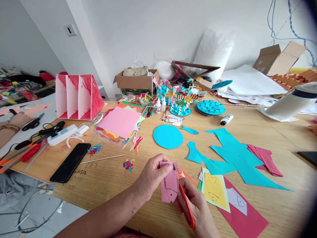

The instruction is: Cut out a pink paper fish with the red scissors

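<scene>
Wooden table, crowded. Left hand pinches the top of a pink paper, thumb in front; right hand grips red scissors at the paper's right edge (blades mostly hidden). Paper held up over the table's near part, long axis running away from the wearer. Fish drawn on it: head toward the wearer, tail end by the left thumb. Handwritten figures beside the phone, not surely legible; small tag at back, apparently "2100".
</scene>
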`<state>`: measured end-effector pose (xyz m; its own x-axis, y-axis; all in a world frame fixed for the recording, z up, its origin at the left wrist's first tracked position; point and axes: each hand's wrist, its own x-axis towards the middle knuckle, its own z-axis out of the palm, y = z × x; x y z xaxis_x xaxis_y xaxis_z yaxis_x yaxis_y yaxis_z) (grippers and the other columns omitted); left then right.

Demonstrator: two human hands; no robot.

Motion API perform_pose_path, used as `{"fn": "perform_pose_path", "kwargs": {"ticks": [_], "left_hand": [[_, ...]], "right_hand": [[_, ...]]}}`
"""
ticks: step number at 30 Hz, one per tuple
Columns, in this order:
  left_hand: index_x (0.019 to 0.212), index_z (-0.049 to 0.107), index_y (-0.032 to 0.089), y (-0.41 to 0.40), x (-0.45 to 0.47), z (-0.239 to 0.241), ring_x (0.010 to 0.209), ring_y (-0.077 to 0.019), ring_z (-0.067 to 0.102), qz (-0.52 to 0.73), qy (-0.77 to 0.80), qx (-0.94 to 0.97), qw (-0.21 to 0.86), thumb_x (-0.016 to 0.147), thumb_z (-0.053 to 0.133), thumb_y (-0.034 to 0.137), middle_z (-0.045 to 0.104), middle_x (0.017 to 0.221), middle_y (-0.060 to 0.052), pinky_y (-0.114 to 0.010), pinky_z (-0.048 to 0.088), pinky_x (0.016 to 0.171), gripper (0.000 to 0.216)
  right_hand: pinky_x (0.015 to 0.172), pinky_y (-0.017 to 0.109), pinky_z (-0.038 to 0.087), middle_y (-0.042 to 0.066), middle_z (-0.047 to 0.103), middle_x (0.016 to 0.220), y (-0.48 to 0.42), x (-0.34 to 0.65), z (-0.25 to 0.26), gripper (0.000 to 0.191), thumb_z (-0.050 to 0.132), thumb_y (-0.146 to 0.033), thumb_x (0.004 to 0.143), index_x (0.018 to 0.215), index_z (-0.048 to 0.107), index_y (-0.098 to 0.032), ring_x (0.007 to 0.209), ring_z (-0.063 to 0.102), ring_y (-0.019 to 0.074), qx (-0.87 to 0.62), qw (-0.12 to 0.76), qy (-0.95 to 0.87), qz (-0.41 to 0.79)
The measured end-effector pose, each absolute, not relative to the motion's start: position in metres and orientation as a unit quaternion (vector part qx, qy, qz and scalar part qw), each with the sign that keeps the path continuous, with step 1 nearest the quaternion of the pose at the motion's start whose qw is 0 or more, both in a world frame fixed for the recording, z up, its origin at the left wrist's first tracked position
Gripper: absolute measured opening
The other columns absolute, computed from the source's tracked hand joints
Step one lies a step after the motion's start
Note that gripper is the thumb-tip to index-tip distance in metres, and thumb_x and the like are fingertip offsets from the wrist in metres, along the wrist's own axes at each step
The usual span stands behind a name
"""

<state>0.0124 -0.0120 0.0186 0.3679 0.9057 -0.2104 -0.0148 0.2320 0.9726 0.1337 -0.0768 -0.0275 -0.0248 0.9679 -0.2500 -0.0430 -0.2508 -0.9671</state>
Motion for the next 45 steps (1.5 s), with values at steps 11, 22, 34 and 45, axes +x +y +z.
{"fn": "perform_pose_path", "kwargs": {"ticks": [11,22,34,45], "left_hand": [[0.069,0.049,0.015,-0.013,0.015,0.021,0.056,-0.0094,0.041,0.368,0.435,0.476,0.670,0.072,0.053,0.028,0.050,0.062,0.002,-0.021,0.032,0.054,0.014],[0.064,0.044,0.017,-0.017,0.021,0.018,0.054,-0.0087,0.038,0.383,0.443,0.458,0.669,0.071,0.055,0.030,0.043,0.057,0.004,-0.020,0.030,0.053,0.019],[0.062,0.042,0.017,-0.018,0.023,0.016,0.054,-0.0085,0.036,0.387,0.445,0.446,0.673,0.072,0.055,0.030,0.040,0.056,0.005,-0.020,0.029,0.053,0.020],[0.062,0.043,0.017,-0.018,0.022,0.015,0.054,-0.0084,0.036,0.387,0.445,0.445,0.673,0.071,0.056,0.031,0.040,0.056,0.005,-0.020,0.029,0.053,0.021]], "right_hand": [[0.045,0.020,0.027,-0.006,0.041,0.052,-0.076,0.130,-0.016,0.038,0.056,-0.055,0.074,0.065,0.047,-0.019,0.048,0.034,0.0097,-0.536,0.445,-0.413,0.587],[0.046,0.021,0.027,-0.005,0.041,0.054,-0.078,0.128,-0.010,0.037,0.060,-0.055,0.069,0.064,0.050,-0.020,0.050,0.034,0.0107,-0.546,0.465,-0.386,0.580],[0.045,0.020,0.027,-0.005,0.042,0.054,-0.079,0.128,-0.012,0.032,0.065,-0.049,0.067,0.065,0.053,-0.019,0.050,0.034,0.0102,-0.545,0.486,-0.365,0.578],[0.044,0.019,0.025,-0.006,0.040,0.051,-0.079,0.131,-0.021,0.033,0.063,-0.049,0.070,0.064,0.049,-0.019,0.048,0.032,0.0093,-0.524,0.477,-0.385,0.591]]}}
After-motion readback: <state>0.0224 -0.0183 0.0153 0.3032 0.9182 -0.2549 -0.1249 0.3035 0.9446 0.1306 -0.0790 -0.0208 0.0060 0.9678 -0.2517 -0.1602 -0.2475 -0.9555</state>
